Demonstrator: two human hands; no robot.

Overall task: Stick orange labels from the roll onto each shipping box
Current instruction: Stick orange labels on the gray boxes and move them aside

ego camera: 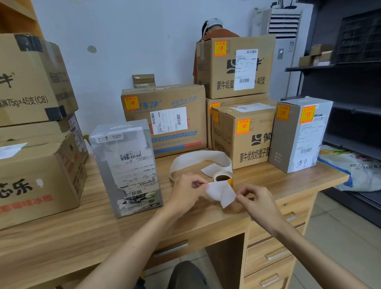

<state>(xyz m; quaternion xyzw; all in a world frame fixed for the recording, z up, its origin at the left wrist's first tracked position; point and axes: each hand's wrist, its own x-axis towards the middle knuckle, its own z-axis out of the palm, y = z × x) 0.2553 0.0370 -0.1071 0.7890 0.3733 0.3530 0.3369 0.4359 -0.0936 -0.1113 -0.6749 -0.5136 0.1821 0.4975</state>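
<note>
Here, left hand, right hand, one backing strip, one label roll.

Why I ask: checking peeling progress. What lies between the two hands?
A white paper strip from the label roll, pinched by the left hand and right hand; head view.

Far back, a person is mostly hidden behind the top carton; backing paper covers part of the label roll.

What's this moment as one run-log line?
left hand: pinches backing paper | right hand: pinches backing paper | label roll: on desk | left grey box: no orange label seen
</note>
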